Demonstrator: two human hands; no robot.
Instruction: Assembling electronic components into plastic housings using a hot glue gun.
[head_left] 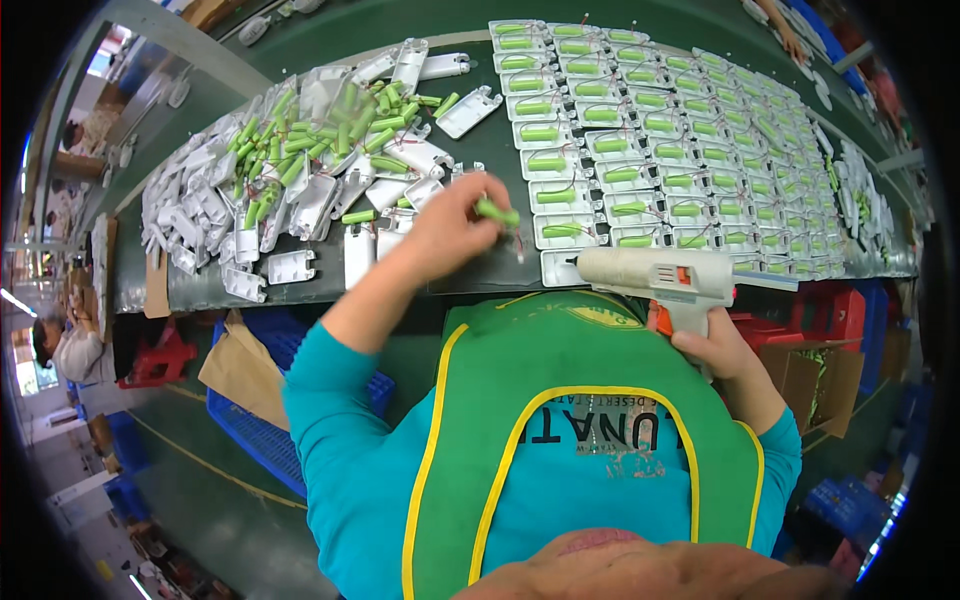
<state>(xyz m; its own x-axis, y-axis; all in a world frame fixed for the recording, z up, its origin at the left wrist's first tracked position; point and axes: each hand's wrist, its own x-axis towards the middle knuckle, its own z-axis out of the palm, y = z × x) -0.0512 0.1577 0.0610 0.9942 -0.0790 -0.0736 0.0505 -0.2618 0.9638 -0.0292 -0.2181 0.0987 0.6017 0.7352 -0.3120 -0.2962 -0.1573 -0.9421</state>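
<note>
Between the fingers of my left hand (458, 228) is a green battery (498, 213), with thin wires hanging from one end. My right hand (722, 348) grips a white glue gun (650, 272) with an orange trigger. Its dark nozzle points left, over a white plastic casing (556, 277) at the table's near edge. Beyond that casing stand rows of white casings, each with a green battery (562, 230) and thin wires inside. To the left of my left hand lies a loose heap of green batteries (290, 150) mixed with white casings (196, 190).
The dark green worktable (490, 262) runs across in front of me. Below it stand a blue crate (262, 432) with brown cardboard (245, 370), a red crate (835, 315) and a cardboard box (800, 385). Another person's arm (785, 32) reaches in at the far right.
</note>
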